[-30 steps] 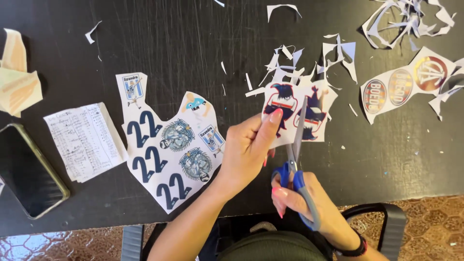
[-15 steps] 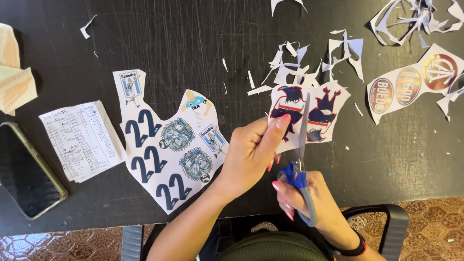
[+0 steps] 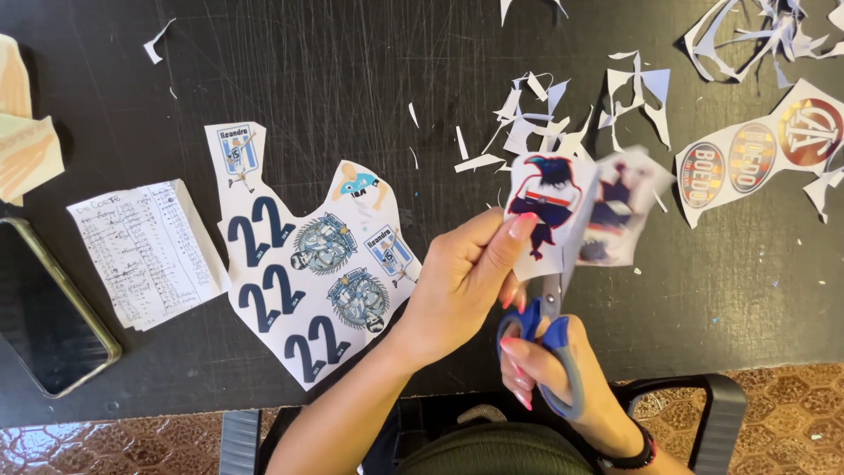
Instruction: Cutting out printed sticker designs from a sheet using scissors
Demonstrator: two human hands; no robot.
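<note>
Left hand (image 3: pixel 462 281) pinching printed cutout (image 3: pixel 545 207) above black table (image 3: pixel 352 70); right hand (image 3: pixel 549 369) gripping blue scissors (image 3: pixel 549 330), blades hidden behind paper; the second piece (image 3: pixel 620 211) is blurring.

On the black table (image 3: pixel 352 53) to your left you have a dark phone (image 3: pixel 44 317) near the front edge, with a handwritten paper note (image 3: pixel 145 251) just beside it and folded tan paper (image 3: pixel 26 141) further back at the edge of view. Toward the middle lies a large printed sheet (image 3: pixel 308 273) of dark blue numerals, round crests and small figures. Further back and to your right you see white paper scraps (image 3: pixel 563 119), a cutout strip of three round badges (image 3: pixel 756 154), and the chair's black armrest (image 3: pixel 725 409) below the table edge.
</note>
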